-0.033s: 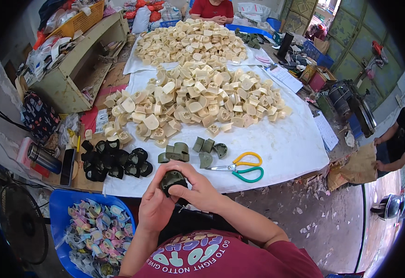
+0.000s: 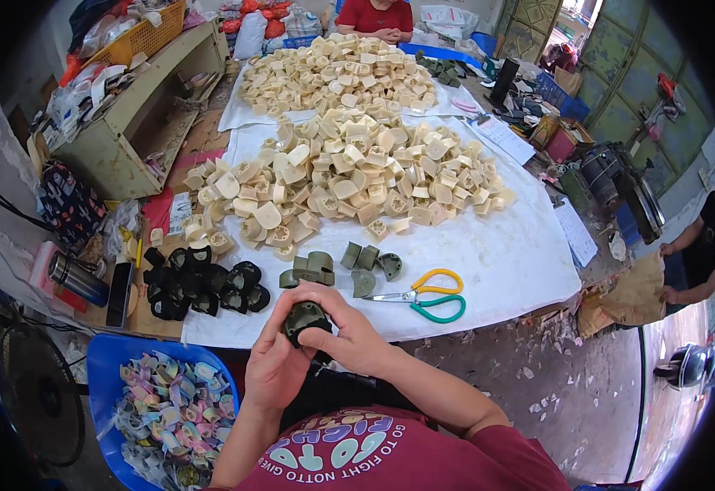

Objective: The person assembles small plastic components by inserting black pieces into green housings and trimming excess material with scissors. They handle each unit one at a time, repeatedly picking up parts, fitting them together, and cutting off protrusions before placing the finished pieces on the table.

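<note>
1. Dark green, a hollow piece (image 2: 303, 314) sits between both hands, just past the near edge of the table.
2. The left hand (image 2: 275, 372) curls round its left side; the right hand (image 2: 349, 335) bends over it, thumb pressed on its lower part. Fingers are closed about the piece; those underneath are hidden.
3. Beyond the fingertips, a few loose green pieces (image 2: 318, 265) lie on a white cloth (image 2: 505, 299), with scissors (image 2: 416, 298) to their right, one handle yellow, one green.
4. To the left are clustered black pieces (image 2: 202, 282), then a phone (image 2: 118, 295) and a metal flask (image 2: 79, 278).
5. Cream pieces (image 2: 374, 168) are heaped across the middle of the cloth, with another pile (image 2: 337, 74) behind.
6. Below the table's left corner, a blue tub (image 2: 105, 385) holds pastel scraps, near a fan (image 2: 42, 397).
7. Farther out: a metal shelf (image 2: 112, 131), green doors (image 2: 644, 90), a scrap-littered floor (image 2: 529, 385), and a seated person in red (image 2: 374, 16).
</note>
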Available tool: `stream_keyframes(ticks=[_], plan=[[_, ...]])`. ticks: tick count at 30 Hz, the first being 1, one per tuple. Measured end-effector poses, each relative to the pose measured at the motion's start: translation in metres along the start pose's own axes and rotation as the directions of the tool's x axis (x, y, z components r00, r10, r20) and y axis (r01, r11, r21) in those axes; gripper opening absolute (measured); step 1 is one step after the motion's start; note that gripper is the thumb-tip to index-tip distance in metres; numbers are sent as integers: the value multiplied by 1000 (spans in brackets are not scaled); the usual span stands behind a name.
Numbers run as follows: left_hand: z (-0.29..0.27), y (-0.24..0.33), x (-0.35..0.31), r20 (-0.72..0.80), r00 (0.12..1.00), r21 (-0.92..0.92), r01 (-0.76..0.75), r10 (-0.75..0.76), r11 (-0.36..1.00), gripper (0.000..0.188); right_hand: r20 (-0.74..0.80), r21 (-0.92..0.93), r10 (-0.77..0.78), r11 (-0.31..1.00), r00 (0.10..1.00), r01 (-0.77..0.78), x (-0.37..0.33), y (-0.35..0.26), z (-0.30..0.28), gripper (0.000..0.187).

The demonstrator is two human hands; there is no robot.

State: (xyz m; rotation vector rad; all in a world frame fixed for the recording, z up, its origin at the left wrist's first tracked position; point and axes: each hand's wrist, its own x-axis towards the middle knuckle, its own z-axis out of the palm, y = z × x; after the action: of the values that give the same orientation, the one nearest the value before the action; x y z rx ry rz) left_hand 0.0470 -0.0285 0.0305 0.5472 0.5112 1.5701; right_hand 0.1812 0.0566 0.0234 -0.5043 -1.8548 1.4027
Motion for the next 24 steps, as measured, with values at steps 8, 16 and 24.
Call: stream_keyframes(ticks=[8, 16, 24], plan=[[17, 5, 4, -44, 998, -26, -50, 48, 998, 82, -29, 20, -154, 988, 988, 155, 15, -14, 7, 51], [-2, 6, -2, 57, 998, -127, -17, 25, 992, 71, 32, 32, -110, 994, 993, 109, 14, -21, 9, 56], [4, -1, -5, -19, 1000, -179, -11, 8, 984, 74, 105, 152, -17, 988, 994, 1, 17, -22, 5, 48]])
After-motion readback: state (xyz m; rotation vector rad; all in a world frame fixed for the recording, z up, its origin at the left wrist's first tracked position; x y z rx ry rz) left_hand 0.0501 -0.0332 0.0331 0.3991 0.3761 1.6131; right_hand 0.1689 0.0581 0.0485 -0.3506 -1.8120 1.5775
